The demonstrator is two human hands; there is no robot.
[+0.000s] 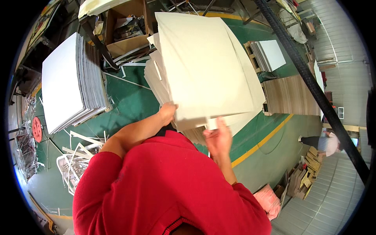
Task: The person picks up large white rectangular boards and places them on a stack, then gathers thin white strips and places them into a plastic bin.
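A large cream sheet of board [205, 67] lies before me on top of a stack of similar sheets [160, 85], whose edges are uneven at the left. My left hand [168, 114] grips the sheet at its near left corner. By the near edge, my right hand [218, 136] pinches a small white piece of card [212, 123] between thumb and fingers; the hand is slightly blurred. Shadow falls along the sheet's near edge, which stands a little off the layer under it. Part of the stack below is hidden by the sheet and my body.
A tall stack of white sheets [63, 82] stands at the left. An open cardboard box [127, 45] is beyond it. Offcut strips [80, 158] lie on the green floor. At right are stacked boards [290, 95], a black bar [311, 85] and another person [320, 144].
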